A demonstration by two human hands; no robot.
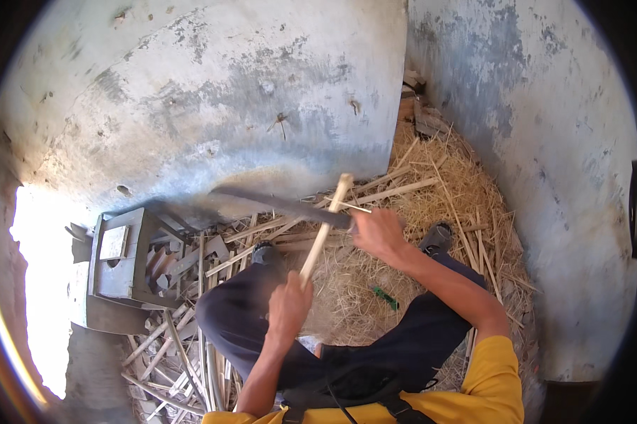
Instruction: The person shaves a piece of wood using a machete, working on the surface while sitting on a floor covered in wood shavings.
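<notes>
My left hand (289,309) is closed round the lower end of a pale bamboo strip (321,246), which slants up and away above my lap. In my right hand (380,235) is the handle of a long, dark-bladed machete (276,204); the handle is mostly hidden by my fingers. The blade points left and crosses the strip below its far tip, apparently touching it. A thin pale sliver (354,206) sticks out beside the strip, close to my right knuckles.
Straw-like shavings (467,191) cover the floor between and beyond my legs. Loose strips (167,346) lie in a heap at the left, near a worn wooden box-like stand (115,272). A small green object (385,297) rests among shavings. Peeling walls (262,85) stand ahead and right.
</notes>
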